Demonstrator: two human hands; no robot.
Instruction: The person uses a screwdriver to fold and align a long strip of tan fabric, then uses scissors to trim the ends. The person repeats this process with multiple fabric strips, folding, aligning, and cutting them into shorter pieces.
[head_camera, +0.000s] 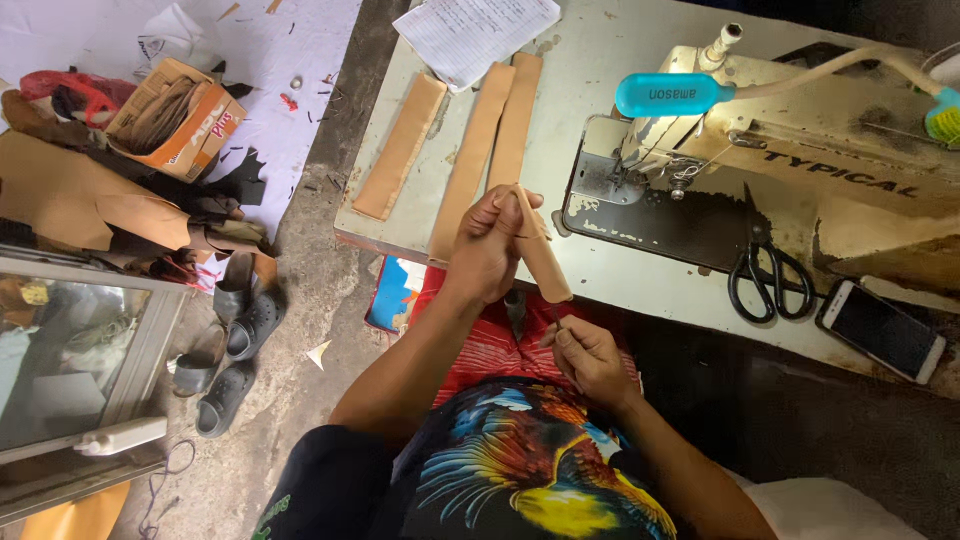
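Left hand (487, 243) grips a tan leather strip (540, 255); right hand (585, 352) pinches its lower end, centre frame; a loosened grip could drop it.

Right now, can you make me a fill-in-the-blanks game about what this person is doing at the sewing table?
1. The left hand grips a tan leather ____.
2. The black ____ lie on the table beside the phone.
3. The right hand is ____ the table edge, over the lap.
4. The paper lies at the table's ____ end.

Missing words: strip; scissors; below; far
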